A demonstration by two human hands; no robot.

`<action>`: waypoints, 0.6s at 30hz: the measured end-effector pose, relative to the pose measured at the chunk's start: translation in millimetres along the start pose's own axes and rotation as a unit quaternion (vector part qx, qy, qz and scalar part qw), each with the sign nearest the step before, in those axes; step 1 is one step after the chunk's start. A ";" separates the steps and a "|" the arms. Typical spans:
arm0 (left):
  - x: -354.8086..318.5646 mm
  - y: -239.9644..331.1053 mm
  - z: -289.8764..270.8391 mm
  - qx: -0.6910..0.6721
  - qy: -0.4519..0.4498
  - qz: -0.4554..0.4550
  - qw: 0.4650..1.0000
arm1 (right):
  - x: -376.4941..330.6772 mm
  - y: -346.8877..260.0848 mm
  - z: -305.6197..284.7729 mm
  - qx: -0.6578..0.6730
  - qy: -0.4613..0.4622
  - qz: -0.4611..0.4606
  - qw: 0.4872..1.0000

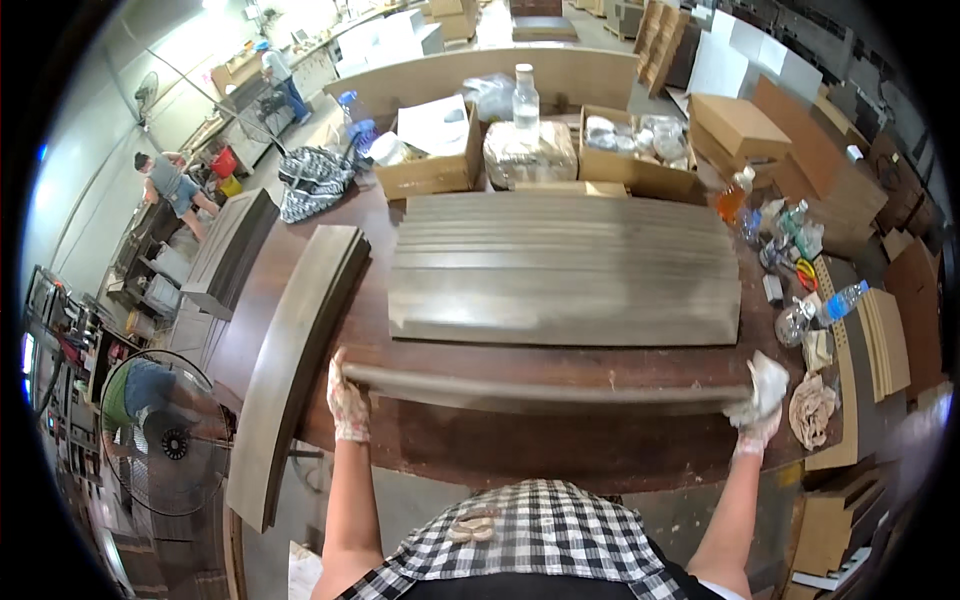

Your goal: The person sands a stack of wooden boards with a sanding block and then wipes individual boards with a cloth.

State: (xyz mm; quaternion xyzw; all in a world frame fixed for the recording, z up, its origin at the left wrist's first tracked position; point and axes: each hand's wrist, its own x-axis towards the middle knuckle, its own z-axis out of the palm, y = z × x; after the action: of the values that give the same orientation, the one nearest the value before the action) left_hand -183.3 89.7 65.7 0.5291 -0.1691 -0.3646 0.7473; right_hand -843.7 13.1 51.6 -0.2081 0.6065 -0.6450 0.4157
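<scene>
A long, narrow grey-brown wooden board point(540, 396) spans the space between my hands, over the near part of the brown table point(480, 440). My left hand point(348, 402), in a patterned glove, is closed around its left end. At the other end my right hand point(757, 430), also gloved, grips a crumpled white rag point(766, 385) pressed against the board; the rag hides most of those fingers. Just beyond lies a wide row of similar boards point(560, 285), laid close together. Beside my left hand stands a long stack of boards point(300, 350), reaching past the table's near edge.
Open cardboard boxes point(430, 178), a wrapped bundle point(530, 158) and a glass bottle point(525, 100) line the far side. Bottles point(845, 300), scissors point(806, 272) and a beige cloth point(815, 412) crowd the right edge. A fan point(173, 442) and other people are at the left.
</scene>
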 end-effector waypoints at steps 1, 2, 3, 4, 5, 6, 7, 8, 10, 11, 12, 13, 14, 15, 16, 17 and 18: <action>-15.1 6.1 -9.4 0.010 -0.043 -0.004 0.999 | -42.5 -30.5 26.3 -0.147 0.025 -0.002 0.989; -1.3 -11.5 -43.6 -0.033 0.027 -0.039 0.998 | -17.9 -3.9 1.8 -0.069 0.031 -0.030 0.997; -9.9 -14.2 -43.0 -0.048 -0.018 -0.039 0.998 | 22.4 41.3 -50.3 0.022 0.046 -0.055 0.997; -12.6 -18.4 -48.2 -0.008 -0.043 -0.035 0.998 | 70.6 93.0 -118.2 0.140 0.071 -0.100 0.983; -12.3 -24.6 -60.0 0.026 -0.060 -0.036 0.997 | 104.9 130.4 -172.9 0.224 0.088 -0.140 0.960; -20.7 -12.8 -70.3 0.031 -0.061 -0.125 0.990 | 105.0 137.6 -164.1 0.228 0.082 -0.135 0.961; -26.5 -1.1 -81.0 0.035 -0.062 -0.215 0.974 | 93.7 133.6 -150.5 0.121 0.051 -0.158 0.979; -23.5 -3.9 -102.7 0.085 -0.096 -0.220 0.967 | 76.1 124.0 -138.3 0.012 0.020 -0.181 0.983; -34.9 23.7 -88.1 0.169 -0.147 -0.277 0.934 | -23.8 40.7 -42.5 -0.139 0.001 -0.214 0.967; -33.5 29.9 -75.7 0.205 -0.166 -0.301 0.917 | -11.5 25.5 -64.0 -0.145 0.017 -0.216 0.965; -26.1 26.5 -81.0 0.204 -0.176 -0.290 0.918 | 13.8 12.7 -102.3 -0.433 -0.137 -0.313 0.834; -16.9 18.3 -89.1 0.205 -0.186 -0.282 0.919 | 20.6 7.6 -127.1 -0.663 -0.281 -0.358 0.594; -12.3 12.3 -92.7 0.221 -0.167 -0.273 0.921 | 7.0 7.0 -117.2 -0.719 -0.125 -0.409 0.549; -19.2 22.6 -73.0 0.241 -0.160 -0.273 0.917 | -8.0 -1.7 -105.8 -0.760 0.034 -0.441 0.476; -14.6 13.7 -76.1 0.238 -0.183 -0.247 0.921 | 29.7 10.8 -158.2 -0.771 0.075 -0.323 0.544; -15.5 9.8 -82.7 0.243 -0.191 -0.216 0.926 | 27.5 3.1 -151.9 -0.713 0.129 -0.310 0.616; -20.1 13.1 -81.6 0.253 -0.178 -0.223 0.924 | 21.5 -8.1 -133.3 -0.634 0.146 -0.314 0.691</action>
State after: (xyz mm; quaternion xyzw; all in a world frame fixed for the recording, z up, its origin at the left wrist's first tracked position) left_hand -140.0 161.0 49.1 0.6510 -0.2637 -0.5552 0.4455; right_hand -961.2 76.7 30.6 -0.5041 0.8236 -0.2220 -0.1355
